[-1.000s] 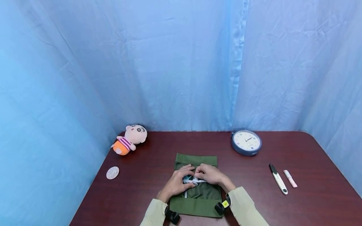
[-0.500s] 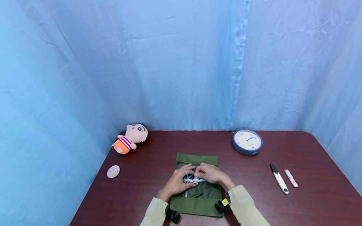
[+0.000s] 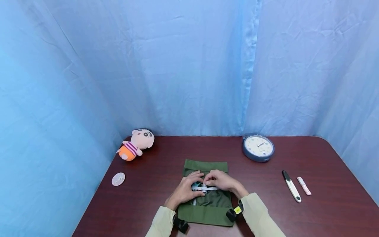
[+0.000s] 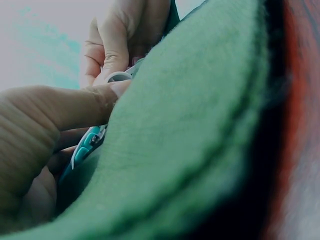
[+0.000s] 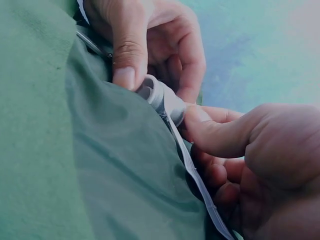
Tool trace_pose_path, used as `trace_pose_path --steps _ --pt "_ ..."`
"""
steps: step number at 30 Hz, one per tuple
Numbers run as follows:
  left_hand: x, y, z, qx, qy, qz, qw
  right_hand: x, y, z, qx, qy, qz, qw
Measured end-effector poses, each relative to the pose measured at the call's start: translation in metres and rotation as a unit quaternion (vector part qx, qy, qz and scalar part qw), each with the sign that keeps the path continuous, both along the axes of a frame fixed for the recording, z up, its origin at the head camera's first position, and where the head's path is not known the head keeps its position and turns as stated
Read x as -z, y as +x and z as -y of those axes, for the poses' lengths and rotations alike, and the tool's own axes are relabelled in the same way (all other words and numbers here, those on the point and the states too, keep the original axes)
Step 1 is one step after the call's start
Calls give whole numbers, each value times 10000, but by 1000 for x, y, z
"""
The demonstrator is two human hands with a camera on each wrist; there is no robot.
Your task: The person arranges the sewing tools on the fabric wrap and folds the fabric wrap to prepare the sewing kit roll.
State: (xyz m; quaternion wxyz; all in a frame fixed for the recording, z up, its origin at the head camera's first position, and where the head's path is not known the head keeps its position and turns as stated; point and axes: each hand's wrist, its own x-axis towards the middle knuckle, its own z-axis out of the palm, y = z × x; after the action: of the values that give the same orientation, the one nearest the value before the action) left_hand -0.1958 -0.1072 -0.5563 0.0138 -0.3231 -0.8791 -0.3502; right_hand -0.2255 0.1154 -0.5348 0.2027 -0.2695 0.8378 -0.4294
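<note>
A dark green fabric pouch (image 3: 207, 215) lies unfolded in front of me, crossed by a white elastic strap (image 3: 212, 188). A small pale hollow spool (image 5: 170, 106) sits at the strap, which passes over its middle. My right hand (image 3: 220, 180) pinches the spool's far end between thumb and curled index finger. The left hand (image 3: 187, 190) rests on the cloth with spread fingers, its thumb touching the spool's near end. Beneath the left palm a turquoise item (image 4: 86, 146) shows partly; its kind is unclear.
A plush doll (image 3: 135, 144) and a round pale disc (image 3: 118, 179) lie at left. The blue alarm clock (image 3: 258, 148) is at the back right. Nearer on the right are a black-and-white slim tool (image 3: 291, 186) and a white-and-pink marker-like stick (image 3: 304, 186).
My right hand has shifted slightly to the right, and more of the spool now shows between the hands. The left hand stays nearly in place.
</note>
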Motion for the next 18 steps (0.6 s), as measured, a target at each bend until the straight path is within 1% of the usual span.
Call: trace_pose_path --steps 2,7,11,15,18 --pt "0 0 0 17 4 25 10000 0 -1 0 -54 -51 14 10000" --pt "-1 1 0 31 -2 139 9999 -1 -2 0 -127 -54 -124 9998" --pt "-1 0 0 28 -33 160 9999 -1 -2 -1 -71 10 -74 9999" --pt "-2 1 0 28 -128 256 9996 0 -1 -1 -55 83 -48 9999" --pt "-3 1 1 38 -127 299 9995 1 0 -2 -76 33 -55 10000"
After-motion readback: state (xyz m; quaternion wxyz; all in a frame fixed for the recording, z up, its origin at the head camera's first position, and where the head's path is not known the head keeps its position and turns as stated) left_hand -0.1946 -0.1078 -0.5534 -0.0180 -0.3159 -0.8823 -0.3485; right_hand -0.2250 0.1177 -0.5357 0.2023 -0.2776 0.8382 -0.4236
